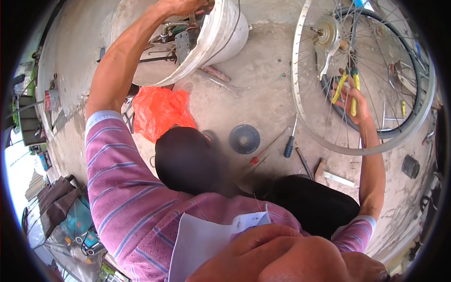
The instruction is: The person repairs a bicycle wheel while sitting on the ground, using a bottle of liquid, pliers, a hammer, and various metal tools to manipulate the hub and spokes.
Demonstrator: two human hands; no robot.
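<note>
My left hand [188, 6] is at the top, over a white bucket [228, 40] full of metal tools [185, 44]; its fingers are curled at the frame's edge, and what they grip is unclear. My right hand [352, 101] is closed round yellow-handled pliers [355, 94], their dark jaws pointing up among the spokes of a silver wheel rim [319, 142]. The wheel has a large hub [324, 33], and a black tyre [408, 51] shows behind the spokes.
An orange plastic bag [159, 105], a dark disc [244, 139], a screwdriver [289, 145], a hammer [336, 177], a wrench [225, 84] and a black cylindrical piece [410, 167] lie on the concrete floor [211, 110]. A covered vehicle [61, 216] stands at the far left.
</note>
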